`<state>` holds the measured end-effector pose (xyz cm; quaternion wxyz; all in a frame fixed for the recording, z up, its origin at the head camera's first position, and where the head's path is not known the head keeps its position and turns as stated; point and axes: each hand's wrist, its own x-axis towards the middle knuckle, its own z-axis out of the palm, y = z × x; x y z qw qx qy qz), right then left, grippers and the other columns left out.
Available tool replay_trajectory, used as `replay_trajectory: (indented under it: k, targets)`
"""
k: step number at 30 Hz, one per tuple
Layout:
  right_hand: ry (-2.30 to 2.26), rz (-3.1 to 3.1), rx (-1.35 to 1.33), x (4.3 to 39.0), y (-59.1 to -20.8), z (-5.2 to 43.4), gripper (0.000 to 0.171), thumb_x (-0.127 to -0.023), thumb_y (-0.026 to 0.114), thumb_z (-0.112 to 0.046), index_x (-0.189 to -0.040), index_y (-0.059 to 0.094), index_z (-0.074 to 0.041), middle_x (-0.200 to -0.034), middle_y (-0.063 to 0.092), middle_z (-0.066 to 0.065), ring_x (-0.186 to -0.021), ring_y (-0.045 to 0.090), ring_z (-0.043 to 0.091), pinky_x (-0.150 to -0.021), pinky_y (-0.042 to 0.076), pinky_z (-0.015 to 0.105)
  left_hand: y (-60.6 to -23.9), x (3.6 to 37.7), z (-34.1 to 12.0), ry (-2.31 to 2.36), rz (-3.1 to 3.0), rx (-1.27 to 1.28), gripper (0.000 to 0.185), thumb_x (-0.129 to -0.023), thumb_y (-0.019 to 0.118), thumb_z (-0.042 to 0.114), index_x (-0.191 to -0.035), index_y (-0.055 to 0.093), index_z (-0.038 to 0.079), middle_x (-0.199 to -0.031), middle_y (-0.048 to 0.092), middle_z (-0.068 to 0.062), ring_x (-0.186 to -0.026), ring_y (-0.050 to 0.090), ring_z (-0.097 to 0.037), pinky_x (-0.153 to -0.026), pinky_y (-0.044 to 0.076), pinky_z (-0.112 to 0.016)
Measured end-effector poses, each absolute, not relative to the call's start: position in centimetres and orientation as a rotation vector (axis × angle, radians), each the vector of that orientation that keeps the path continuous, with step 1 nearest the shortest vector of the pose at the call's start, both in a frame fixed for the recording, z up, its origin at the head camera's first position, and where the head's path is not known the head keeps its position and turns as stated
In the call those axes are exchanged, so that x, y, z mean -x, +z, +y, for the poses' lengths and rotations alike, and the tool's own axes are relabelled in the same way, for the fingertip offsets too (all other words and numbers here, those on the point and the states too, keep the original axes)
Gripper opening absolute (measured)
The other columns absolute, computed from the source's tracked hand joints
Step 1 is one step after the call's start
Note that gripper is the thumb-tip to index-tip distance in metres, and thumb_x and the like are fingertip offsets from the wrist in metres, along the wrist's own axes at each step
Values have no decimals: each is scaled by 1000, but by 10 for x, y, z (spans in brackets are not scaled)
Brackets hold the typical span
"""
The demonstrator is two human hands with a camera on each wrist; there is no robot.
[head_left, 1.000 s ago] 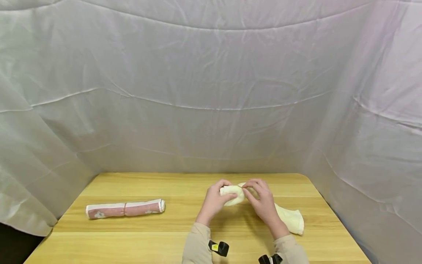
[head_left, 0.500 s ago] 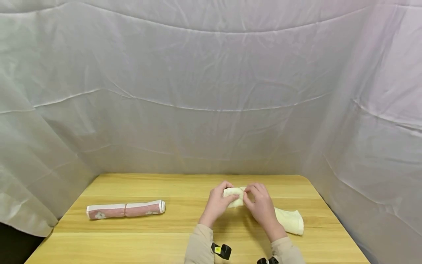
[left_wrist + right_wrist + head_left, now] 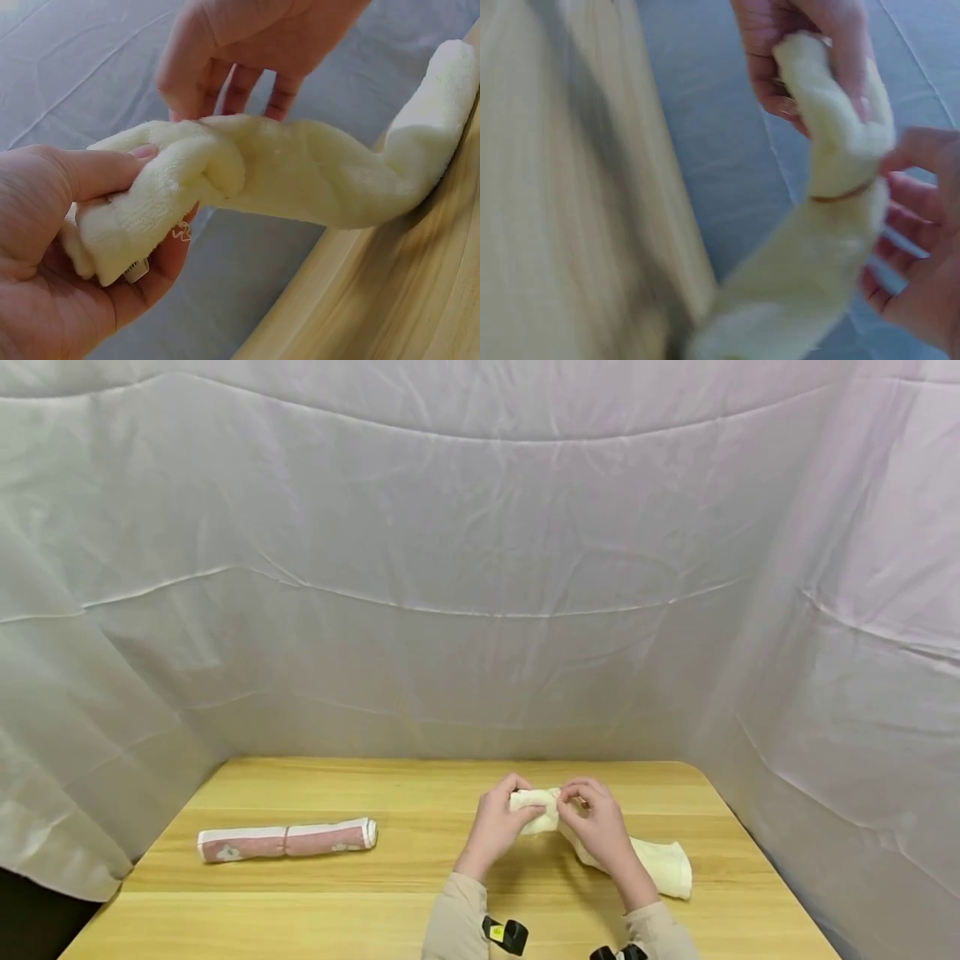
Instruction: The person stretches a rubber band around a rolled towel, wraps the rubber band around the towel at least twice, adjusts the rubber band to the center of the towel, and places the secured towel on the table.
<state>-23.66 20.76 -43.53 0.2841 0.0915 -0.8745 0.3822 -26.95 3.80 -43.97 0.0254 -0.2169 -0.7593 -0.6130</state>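
Note:
A cream rolled towel (image 3: 660, 866) bends between both hands, its far end lying on the table. My left hand (image 3: 495, 827) grips the raised end, thumb on top and fingers underneath; a small white label (image 3: 136, 270) pokes out there in the left wrist view. Around the roll runs a thin brown elastic band (image 3: 844, 193), seen in the right wrist view. At the band's edge, my right hand (image 3: 600, 827) pinches it between thumb and index finger, the other fingers loosely bent behind the towel. Part of the towel is hidden by the right forearm in the head view.
On the left of the wooden table (image 3: 360, 918) lies a pink and white rolled towel (image 3: 322, 840) with a band around its middle. Grey curtains (image 3: 480, 677) hang behind the table and along both sides.
The brown band, earlier stretched toward my right fingertips, now sits close around the cream towel. Both hands have shifted slightly right and down in the head view, and the left still grips the towel.

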Motion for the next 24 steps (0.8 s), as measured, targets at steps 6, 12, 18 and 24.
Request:
replay_trajectory:
  k: [6,12,18,24]
  targets:
    - [989,-2530,-296,235,-431,206,9,-83,66,-8,-79,63,-15,-128,62,15,-122,49,41,-98,40,63,-440,269,33,-1843,-2369,726,13,-85,74,14,-91,62,13,-98,68,-7,-77,55,-9,-64,48,-21]
    - [1536,-2533,-325,235,-432,209,12,-87,70,-15,-82,62,-8,-144,50,15,-138,36,44,-107,28,71,-441,269,27,-1860,-2345,692,13,-86,72,10,-91,61,12,-102,69,-10,-79,59,-10,-67,52,-22]
    - [1907,-2523,-329,238,-433,215,18,-88,67,-14,-79,53,-6,-143,46,18,-137,34,42,-109,29,52,-442,270,26,-1877,-2330,706,14,-84,72,8,-90,60,10,-99,68,-10,-80,57,-11,-68,52,-23]
    - [2292,-2287,-277,239,-435,219,17,-90,57,-8,-74,56,-15,-126,53,5,-128,33,30,-113,10,54,-443,270,27,-1896,-2324,728,13,-85,72,7,-89,61,10,-98,68,-9,-80,56,-11,-68,50,-23]
